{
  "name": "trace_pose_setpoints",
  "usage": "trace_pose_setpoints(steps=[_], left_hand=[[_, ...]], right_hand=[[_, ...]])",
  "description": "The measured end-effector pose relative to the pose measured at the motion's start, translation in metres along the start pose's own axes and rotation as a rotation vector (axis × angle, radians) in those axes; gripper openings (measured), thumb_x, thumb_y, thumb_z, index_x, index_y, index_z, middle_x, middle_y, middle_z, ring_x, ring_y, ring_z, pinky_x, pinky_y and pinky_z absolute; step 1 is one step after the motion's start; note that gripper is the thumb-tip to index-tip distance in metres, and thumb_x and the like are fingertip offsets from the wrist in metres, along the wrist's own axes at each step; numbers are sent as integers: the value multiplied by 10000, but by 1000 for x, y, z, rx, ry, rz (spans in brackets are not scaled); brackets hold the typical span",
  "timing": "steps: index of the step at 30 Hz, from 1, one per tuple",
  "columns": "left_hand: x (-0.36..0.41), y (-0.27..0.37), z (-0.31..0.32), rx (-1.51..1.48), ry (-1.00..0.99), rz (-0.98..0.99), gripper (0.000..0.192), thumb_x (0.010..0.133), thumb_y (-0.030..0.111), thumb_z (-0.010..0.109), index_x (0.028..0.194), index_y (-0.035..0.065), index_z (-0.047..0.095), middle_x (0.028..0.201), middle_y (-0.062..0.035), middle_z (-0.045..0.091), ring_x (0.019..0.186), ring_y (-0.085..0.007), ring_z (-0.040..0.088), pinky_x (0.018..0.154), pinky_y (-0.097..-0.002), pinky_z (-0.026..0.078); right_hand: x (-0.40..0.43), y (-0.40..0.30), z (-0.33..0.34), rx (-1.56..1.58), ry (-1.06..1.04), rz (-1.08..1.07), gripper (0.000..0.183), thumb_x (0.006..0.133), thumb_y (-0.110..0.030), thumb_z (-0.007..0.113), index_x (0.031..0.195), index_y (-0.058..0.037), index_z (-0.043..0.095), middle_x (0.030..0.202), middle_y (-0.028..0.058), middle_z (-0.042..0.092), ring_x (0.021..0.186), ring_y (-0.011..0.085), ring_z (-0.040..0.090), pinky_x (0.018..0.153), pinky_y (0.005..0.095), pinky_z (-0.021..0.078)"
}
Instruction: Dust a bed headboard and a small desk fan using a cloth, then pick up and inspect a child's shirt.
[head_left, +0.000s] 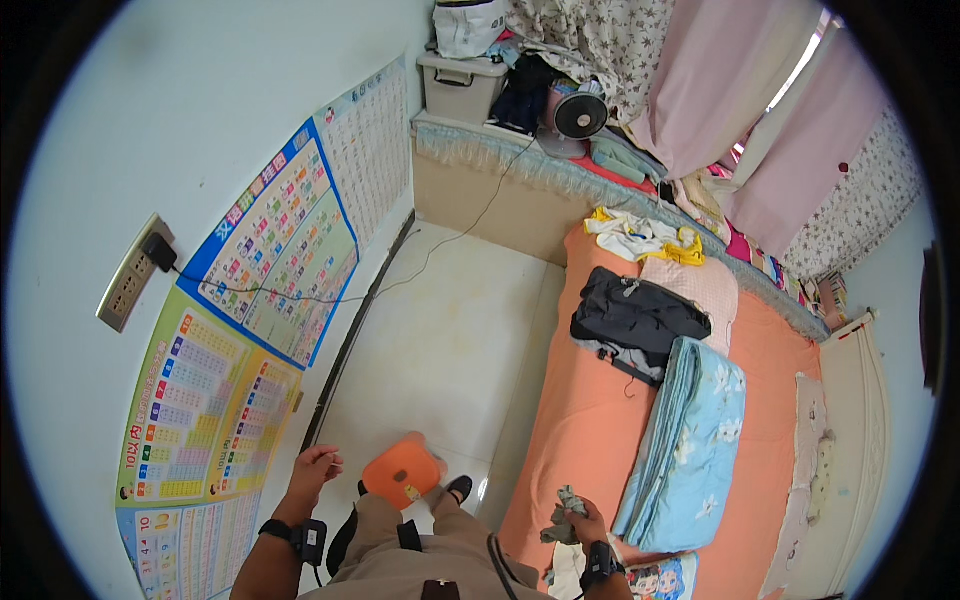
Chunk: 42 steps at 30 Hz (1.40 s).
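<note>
My right hand (589, 523) grips a crumpled grey-green cloth (561, 517) over the near edge of the bed with the orange sheet (581, 442). My left hand (321, 465) is raised near the wall at the left, its fingers curled; whether something small is between them cannot be told. Between the hands, an orange plastic lid or stool top (403, 471) lies low in front of my legs. On the bed are a folded light-blue floral quilt (694, 450), a black garment (637, 311) with a hanger hook beside it, and a white and yellow garment (637, 234).
A thin cable runs from a wall socket (129, 277) across the floor to a small fan (580, 116) on the ledge. Beside the fan stands a lidded grey storage box (463, 88). Charts (277, 247) cover the left wall. A white headboard (851, 397) bounds the bed's right end.
</note>
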<state>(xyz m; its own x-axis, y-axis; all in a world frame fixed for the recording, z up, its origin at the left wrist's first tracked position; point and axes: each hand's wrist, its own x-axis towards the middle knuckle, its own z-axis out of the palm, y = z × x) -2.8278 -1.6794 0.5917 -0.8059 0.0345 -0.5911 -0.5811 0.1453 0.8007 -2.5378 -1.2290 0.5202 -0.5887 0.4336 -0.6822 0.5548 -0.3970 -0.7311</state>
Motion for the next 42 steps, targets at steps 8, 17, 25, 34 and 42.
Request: trace_pose_setpoints(steps=[8,17,25,34,42], left_hand=[[50,86,104,27,-89,33,202,936,121,520,1109,65,609,895,-41,657,763,-126,629,729,-257,515],[264,147,155,-96,2,-60,209,908,116,541,1107,86,597,880,-32,657,730,-133,634,688,-261,521],[531,368,319,-7,-265,57,175,917,143,563,1052,45,611,854,-50,650,741,-133,622,656,-243,508],[688,556,526,184,-441,175,204,949,134,539,1112,28,603,892,-44,635,797,-119,602,744,-257,511],[714,578,604,215,-379,93,204,926,129,560,1097,36,623,912,-50,653,797,-121,619,751,-254,518]], right_hand=[[63,-58,-61,-92,109,123,404,832,-11,623,1226,26,541,1054,138,668,929,235,661,803,354,545],[226,-160,-39,107,76,94,453,832,-60,650,1258,21,519,1065,128,643,940,231,641,803,356,530],[379,-317,-1,106,316,327,482,820,-31,660,1278,2,510,1084,141,640,958,262,637,804,384,542],[509,-517,39,162,228,229,515,835,-51,668,1314,-15,481,1112,126,620,970,244,631,797,376,542],[654,-541,-52,38,128,469,469,826,-61,679,1270,-14,536,1155,157,630,990,288,642,807,433,540]])
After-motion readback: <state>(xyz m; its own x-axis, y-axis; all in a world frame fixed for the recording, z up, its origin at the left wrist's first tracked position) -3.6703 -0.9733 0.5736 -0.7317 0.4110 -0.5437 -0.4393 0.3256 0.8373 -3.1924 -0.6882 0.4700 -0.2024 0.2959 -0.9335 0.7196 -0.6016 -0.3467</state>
